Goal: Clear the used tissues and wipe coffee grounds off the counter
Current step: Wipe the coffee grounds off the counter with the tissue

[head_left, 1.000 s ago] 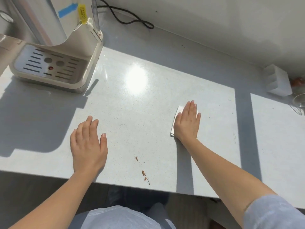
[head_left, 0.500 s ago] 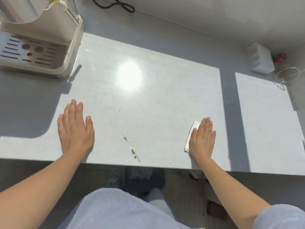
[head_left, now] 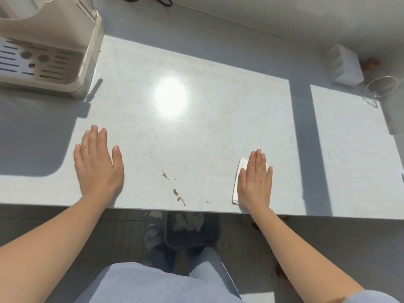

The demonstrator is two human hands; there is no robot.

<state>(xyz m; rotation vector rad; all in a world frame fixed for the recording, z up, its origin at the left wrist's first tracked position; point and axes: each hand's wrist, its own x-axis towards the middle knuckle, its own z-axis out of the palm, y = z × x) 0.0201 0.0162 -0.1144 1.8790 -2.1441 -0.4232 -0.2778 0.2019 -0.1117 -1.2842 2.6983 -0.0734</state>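
A folded white tissue [head_left: 237, 180] lies flat on the pale counter [head_left: 196, 132] near its front edge, with my right hand [head_left: 255, 182] pressed palm-down on top of it; only the tissue's left strip shows. Brown coffee grounds [head_left: 176, 192] trail in small specks toward the front edge, between my two hands and to the left of the tissue. My left hand [head_left: 98, 165] rests flat on the bare counter with nothing under it. Crumpled white tissues [head_left: 188, 221] sit in a dark bin on the floor below the edge.
A cream coffee machine [head_left: 48, 51] with a slotted drip tray stands at the back left. At the back right are a white box [head_left: 345, 66] and a clear glass [head_left: 381, 87]. A black cable [head_left: 148, 0] runs along the back wall.
My right hand has slid the tissue toward the front edge and to the right, away from the grounds. My left hand has stayed flat in place. The view has tilted downward.
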